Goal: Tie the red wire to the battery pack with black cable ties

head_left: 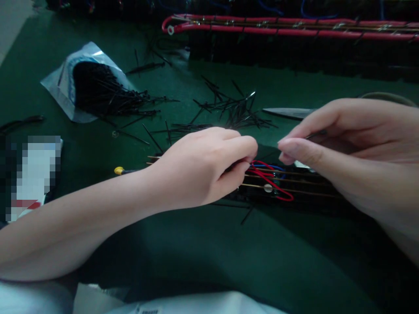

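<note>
My left hand (209, 168) is closed, its thumb and fingers pinched together over a long, dark assembly with thin brass-coloured rods (310, 190). Red wires (284, 196) and a blue wire (262, 164) come out from under its fingertips; the exact grip point is hidden. To the right, my right hand (347, 144) is closed in a pinch above the same assembly. A thin black strip, apparently a cable tie (316, 134), shows between its thumb and fingers. Scissors (288, 113) lie just behind this hand, which covers part of them.
A clear plastic bag (70, 109) spills black cable ties (101, 89) at the left. More loose ties (235, 109) lie scattered behind my hands. A similar assembly with red tubing (262, 30) runs along the back. A yellow-tipped lead (119, 171) pokes out beside my left forearm.
</note>
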Action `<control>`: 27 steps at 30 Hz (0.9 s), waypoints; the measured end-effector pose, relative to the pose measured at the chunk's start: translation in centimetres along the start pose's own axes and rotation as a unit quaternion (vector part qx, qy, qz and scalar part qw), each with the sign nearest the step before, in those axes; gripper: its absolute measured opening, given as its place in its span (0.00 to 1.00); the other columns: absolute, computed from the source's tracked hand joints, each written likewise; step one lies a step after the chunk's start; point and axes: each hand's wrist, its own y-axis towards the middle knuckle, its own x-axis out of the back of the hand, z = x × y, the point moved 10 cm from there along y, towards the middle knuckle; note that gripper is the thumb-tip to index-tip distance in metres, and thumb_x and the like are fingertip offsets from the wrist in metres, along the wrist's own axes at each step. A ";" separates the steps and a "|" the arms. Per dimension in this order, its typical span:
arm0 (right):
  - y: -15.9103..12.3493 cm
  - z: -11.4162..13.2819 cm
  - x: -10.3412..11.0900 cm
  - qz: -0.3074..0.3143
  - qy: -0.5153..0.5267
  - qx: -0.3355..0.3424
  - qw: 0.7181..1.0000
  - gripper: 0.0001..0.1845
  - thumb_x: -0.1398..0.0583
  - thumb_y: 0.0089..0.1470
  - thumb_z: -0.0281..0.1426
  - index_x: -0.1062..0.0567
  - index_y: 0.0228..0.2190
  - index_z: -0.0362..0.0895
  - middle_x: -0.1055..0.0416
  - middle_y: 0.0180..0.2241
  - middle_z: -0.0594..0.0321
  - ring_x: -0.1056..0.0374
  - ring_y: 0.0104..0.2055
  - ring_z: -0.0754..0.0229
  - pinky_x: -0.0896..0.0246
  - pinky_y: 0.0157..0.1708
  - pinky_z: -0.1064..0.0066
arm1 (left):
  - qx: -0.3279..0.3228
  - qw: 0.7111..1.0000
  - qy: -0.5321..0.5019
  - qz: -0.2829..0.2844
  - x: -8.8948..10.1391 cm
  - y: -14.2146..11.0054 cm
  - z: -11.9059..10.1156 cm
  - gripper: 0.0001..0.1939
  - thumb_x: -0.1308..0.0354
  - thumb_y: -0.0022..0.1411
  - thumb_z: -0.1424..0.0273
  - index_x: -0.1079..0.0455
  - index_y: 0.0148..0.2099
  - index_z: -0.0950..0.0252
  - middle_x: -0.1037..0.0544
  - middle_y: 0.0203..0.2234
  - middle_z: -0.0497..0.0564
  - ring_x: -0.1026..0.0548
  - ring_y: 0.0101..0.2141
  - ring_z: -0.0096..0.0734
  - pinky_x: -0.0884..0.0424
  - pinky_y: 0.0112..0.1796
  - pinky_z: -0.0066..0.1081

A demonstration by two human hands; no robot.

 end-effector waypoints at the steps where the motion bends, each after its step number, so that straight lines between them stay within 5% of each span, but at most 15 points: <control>1: 0.1 -0.3 0.1 -0.008 0.024 -0.016 1.000 0.10 0.29 0.62 0.43 0.19 0.33 0.52 0.24 0.27 0.73 0.32 0.26 0.71 0.38 0.23 0.78 | 0.001 1.000 -0.002 -0.004 0.1 0.0 0.0 0.08 0.47 0.73 0.74 0.26 0.42 0.66 0.21 0.34 0.49 0.26 0.35 0.30 0.31 0.38 0.30; 4: 0.3 -0.4 -0.3 -0.008 0.086 -0.033 0.996 0.08 0.27 0.60 0.41 0.16 0.33 0.52 0.20 0.30 0.73 0.24 0.30 0.70 0.26 0.32 0.79 | 0.010 1.000 -0.008 -0.012 0.2 0.0 0.2 0.07 0.45 0.73 0.74 0.26 0.42 0.66 0.20 0.34 0.49 0.25 0.36 0.30 0.31 0.39 0.30; 10: 0.4 -0.4 -0.3 0.002 0.080 -0.054 0.995 0.06 0.34 0.68 0.34 0.15 0.38 0.52 0.17 0.32 0.70 0.19 0.36 0.65 0.19 0.39 0.74 | 0.024 0.999 -0.031 -0.008 0.4 0.1 0.4 0.07 0.43 0.71 0.76 0.24 0.40 0.67 0.19 0.33 0.48 0.26 0.34 0.28 0.32 0.38 0.27; 21: 1.1 -2.2 -0.2 0.012 0.042 -0.093 0.995 0.08 0.31 0.60 0.40 0.12 0.37 0.51 0.16 0.31 0.65 0.18 0.33 0.58 0.16 0.40 0.62 | 0.066 0.997 -0.035 0.004 -0.1 0.4 1.1 0.07 0.45 0.66 0.75 0.27 0.37 0.66 0.21 0.31 0.48 0.27 0.34 0.29 0.33 0.37 0.29; 27: 1.0 -1.5 -0.4 0.009 0.123 -0.100 0.987 0.14 0.25 0.53 0.46 0.15 0.34 0.49 0.17 0.29 0.66 0.20 0.31 0.62 0.18 0.36 0.69 | 0.066 0.997 -0.036 0.010 -0.2 0.3 1.1 0.07 0.47 0.66 0.75 0.28 0.37 0.65 0.22 0.31 0.47 0.27 0.34 0.29 0.34 0.36 0.30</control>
